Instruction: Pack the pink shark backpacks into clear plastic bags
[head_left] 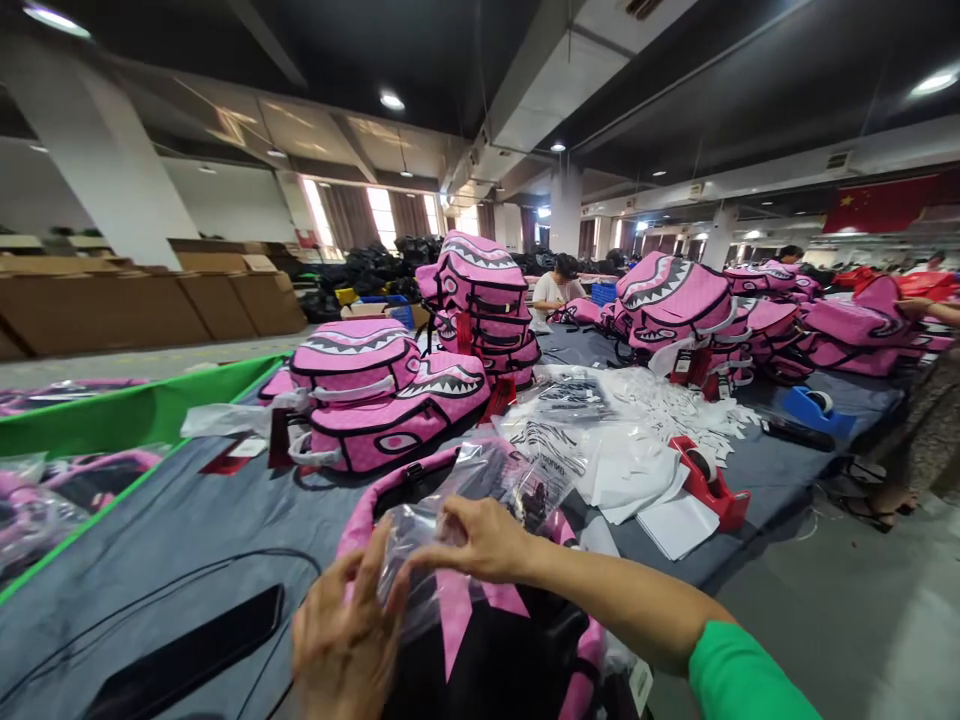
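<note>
A pink and black backpack (pixel 450 610) lies in front of me at the table's near edge. Over it, clear plastic (pixel 409 545) is bunched between my hands. My right hand (pixel 480 540) pinches the plastic between thumb and fingers. On the other side of the plastic is my left hand (pixel 352 620), its fingers bent and a little apart against the film; whether it grips any is unclear. A clear bag with dark print (pixel 544 465) lies just beyond the backpack.
Pink shark-face backpacks (pixel 382 430) stand stacked beyond. A phone (pixel 195 650) and cable lie left, near a green-edged bin (pixel 217 400). White papers (pixel 637 470), a red tape dispenser (pixel 709 485) and a blue one (pixel 817 410) are right. A person (pixel 555 290) sits across the table.
</note>
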